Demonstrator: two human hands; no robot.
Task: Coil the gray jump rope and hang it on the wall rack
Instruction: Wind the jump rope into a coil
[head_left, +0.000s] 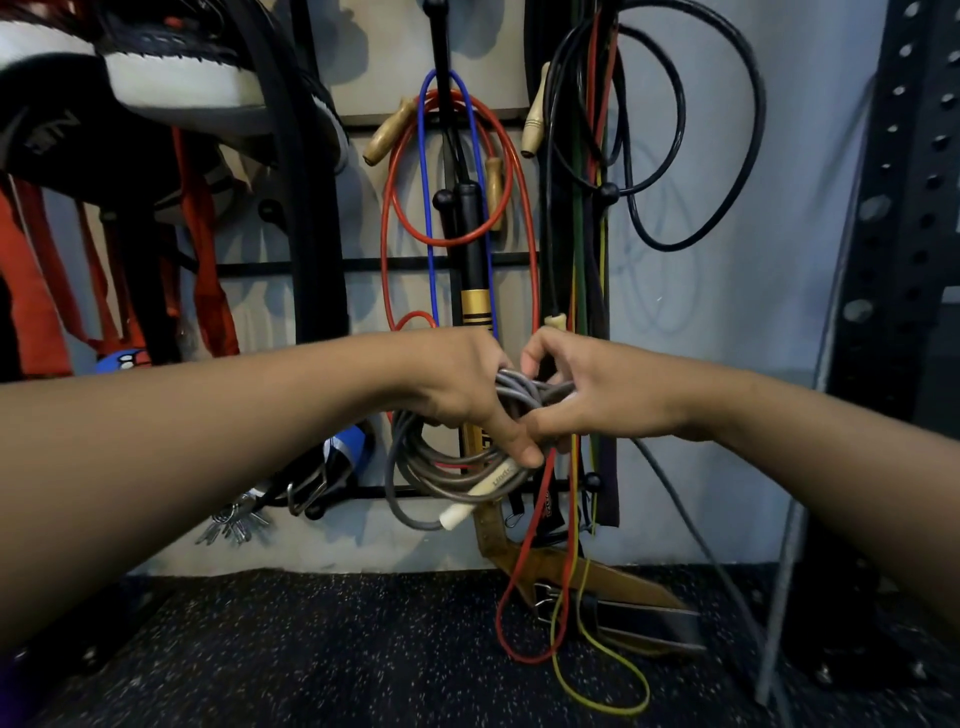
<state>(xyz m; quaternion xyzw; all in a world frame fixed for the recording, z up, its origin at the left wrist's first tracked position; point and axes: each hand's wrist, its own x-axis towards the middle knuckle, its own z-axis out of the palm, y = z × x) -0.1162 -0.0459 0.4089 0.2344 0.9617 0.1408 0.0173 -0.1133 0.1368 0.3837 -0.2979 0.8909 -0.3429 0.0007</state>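
The gray jump rope (415, 462) is gathered into several loops that hang below my hands, with its white handle (480, 493) sticking out down and left. My left hand (462, 384) grips the top of the coil, thumb pressed on the handle's upper end. My right hand (582, 389) pinches a strand wound around the bundle's top, right beside the left hand. The wall rack (441, 119) is a black frame with pegs and horizontal bars straight ahead, above the hands.
Red, blue and black jump ropes (511, 171) with wooden handles hang on the rack's pegs. Red and yellow resistance bands (574, 519) trail down to the speckled black floor. Red straps and padded gear hang at left; a black perforated upright (904, 208) stands at right.
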